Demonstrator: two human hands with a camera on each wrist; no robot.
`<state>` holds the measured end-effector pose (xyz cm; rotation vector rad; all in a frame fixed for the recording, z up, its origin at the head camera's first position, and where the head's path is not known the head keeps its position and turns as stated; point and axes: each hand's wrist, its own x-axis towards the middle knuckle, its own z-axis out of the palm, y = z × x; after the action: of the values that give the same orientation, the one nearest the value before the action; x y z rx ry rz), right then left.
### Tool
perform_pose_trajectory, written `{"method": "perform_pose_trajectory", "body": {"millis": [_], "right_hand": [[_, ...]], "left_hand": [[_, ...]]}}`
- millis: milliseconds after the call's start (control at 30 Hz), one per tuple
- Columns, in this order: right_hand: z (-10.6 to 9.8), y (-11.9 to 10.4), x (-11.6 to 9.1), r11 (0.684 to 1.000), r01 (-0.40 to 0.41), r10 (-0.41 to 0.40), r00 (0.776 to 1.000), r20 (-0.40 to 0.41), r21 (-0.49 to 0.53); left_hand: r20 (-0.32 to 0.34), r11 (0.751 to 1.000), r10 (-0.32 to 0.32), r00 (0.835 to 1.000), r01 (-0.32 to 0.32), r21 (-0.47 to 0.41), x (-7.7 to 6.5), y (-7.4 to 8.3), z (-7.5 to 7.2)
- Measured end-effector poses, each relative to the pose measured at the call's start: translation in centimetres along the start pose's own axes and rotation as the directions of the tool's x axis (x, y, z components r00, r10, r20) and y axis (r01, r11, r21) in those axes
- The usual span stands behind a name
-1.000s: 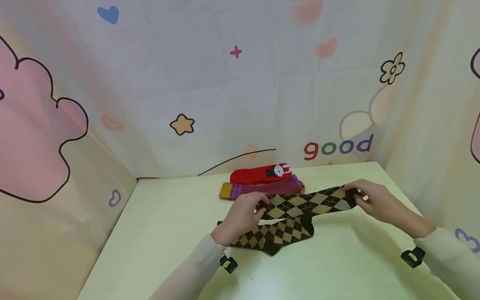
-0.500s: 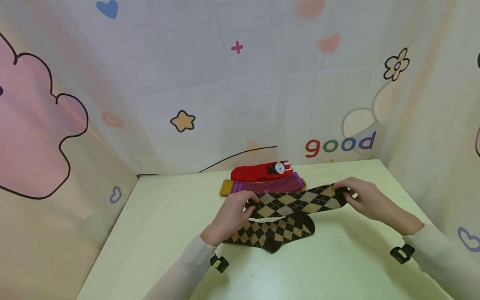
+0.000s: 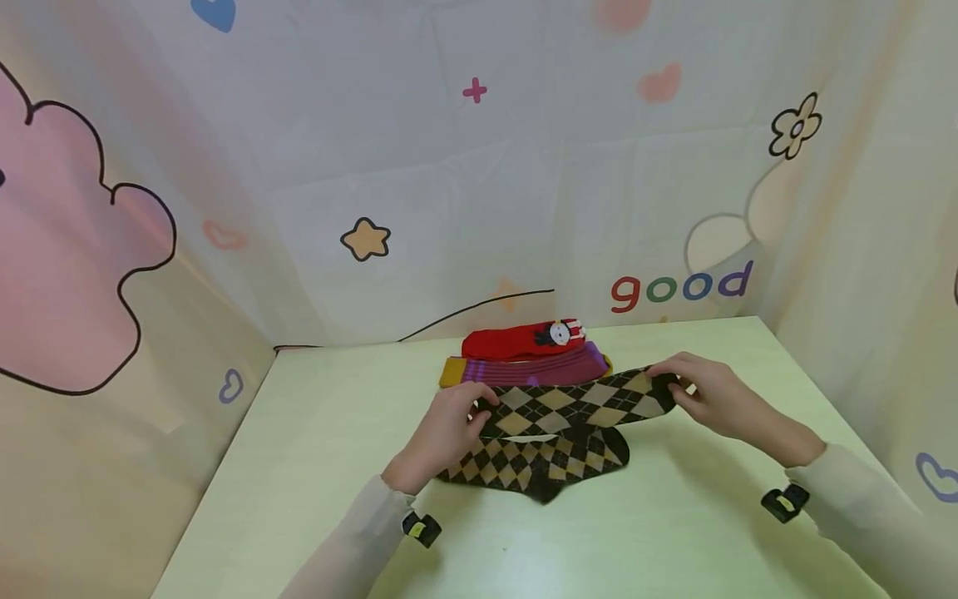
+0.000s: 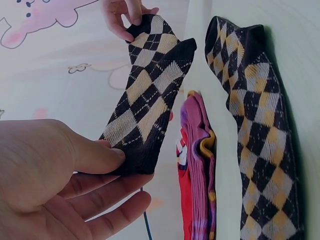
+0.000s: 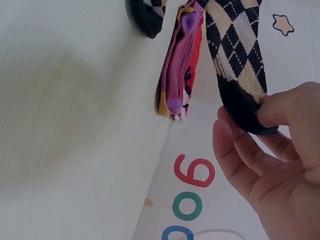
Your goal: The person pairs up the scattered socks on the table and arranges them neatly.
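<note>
A black, tan and grey argyle sock (image 3: pixel 569 406) is stretched between both hands, raised over the table. My left hand (image 3: pixel 447 426) pinches its black cuff between thumb and fingers, as the left wrist view shows at the cuff (image 4: pixel 137 160). The black toe end (image 5: pixel 240 107) is pinched by my right hand (image 3: pixel 707 395). A matching argyle sock (image 3: pixel 535 467) lies flat on the table just in front of the held one, its cuff end partly hidden behind my left hand. The held sock's dark heel hangs down over the lying sock's upper edge in the head view.
Behind the held sock lie a purple sock (image 3: pixel 524 370) with mustard ends and a red sock (image 3: pixel 501 343) with a cartoon figure, side by side. The pale table (image 3: pixel 322 449) meets a printed curtain (image 3: pixel 419 166) at the back and sides.
Both hands have shifted left with the argyle sock still stretched between them. The lying sock, purple sock and red sock stay where they were on the table.
</note>
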<state>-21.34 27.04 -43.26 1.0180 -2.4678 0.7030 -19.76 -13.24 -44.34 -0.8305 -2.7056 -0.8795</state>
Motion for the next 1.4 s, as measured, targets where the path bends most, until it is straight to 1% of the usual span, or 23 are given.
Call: {"method": "perform_pose_trajectory", "body": {"millis": [233,433,567,833,1000,1200,1300,1400], "right_hand": [[0.5,-0.5,0.6,1.000,-0.011,0.011,1.000,0.022,0.013],[1.1,-1.0,1.0,1.000,-0.008,0.007,1.000,0.026,0.028],[1.5,-1.2,1.2,1.000,-0.005,0.004,0.999,0.034,0.031],[2.0,-1.7,1.6,0.998,-0.058,0.054,0.994,0.092,0.040],[2.4,-1.9,1.8,0.996,-0.071,0.065,0.990,0.123,0.050],[2.6,-2.6,2.1,0.996,-0.073,0.064,0.983,0.170,0.047],[2.7,-2.9,2.2,0.996,-0.080,0.069,0.974,0.216,0.045],[2.9,-3.3,2.4,0.994,-0.099,0.084,0.960,0.269,0.043]], "left_hand": [[-0.028,1.000,0.001,1.000,-0.001,-0.012,-0.6,-0.7,-0.4],[-0.054,1.000,0.003,0.999,-0.004,-0.017,-1.4,-1.3,-0.6],[-0.054,1.000,-0.022,0.998,0.021,-0.021,-1.8,-1.6,-0.7],[-0.061,0.997,-0.075,0.995,0.073,-0.036,-2.6,-2.0,-0.9],[-0.067,0.994,-0.100,0.993,0.097,-0.046,-3.2,-2.5,-1.0],[-0.043,0.991,-0.125,0.991,0.123,-0.049,-3.7,-2.9,-1.4],[-0.020,0.990,-0.138,0.990,0.137,-0.042,-4.0,-3.0,-1.7],[-0.002,0.991,-0.134,0.991,0.134,-0.031,-4.3,-3.1,-1.9]]}}
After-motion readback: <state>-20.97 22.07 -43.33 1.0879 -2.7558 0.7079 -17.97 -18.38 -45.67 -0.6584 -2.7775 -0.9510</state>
